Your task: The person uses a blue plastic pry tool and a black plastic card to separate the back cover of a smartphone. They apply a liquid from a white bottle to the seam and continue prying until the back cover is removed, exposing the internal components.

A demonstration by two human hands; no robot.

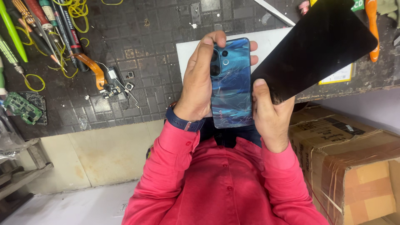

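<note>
**A:** Are there any containers, and what is in them?

**B:** There is one, a brown cardboard box (346,166) at the lower right, below the edge of the workbench (146,62). It is banded with tape, and nothing inside it can be seen.

**A:** What is the left hand doing?

**B:** The left hand (196,83), with a dark blue wristband (183,122), is wrapped around the left side of a phone (231,83). Its fingertips curl over the top and far edge. The phone is upright with its back to the camera. The back is glossy blue, cracked all over, with a camera cluster at the upper left. It is held above the near edge of the bench, in front of a white sheet (271,41) lying there.

**A:** And the right hand?

**B:** The right hand (271,116) is closed on the lower corner of a thin black panel (316,46). The panel fans up and to the right, close to the camera. The thumb lies along the phone's right edge, touching it.

**A:** What else is around?

**B:** On the dark gridded bench top, to the left, lie screwdrivers (41,25), yellow rubber bands (77,10), an orange flex cable (93,68) and a green circuit board (18,108). An orange-handled tool (372,29) lies at the top right. The person's red shirt (221,183) fills the bottom of the view.
</note>
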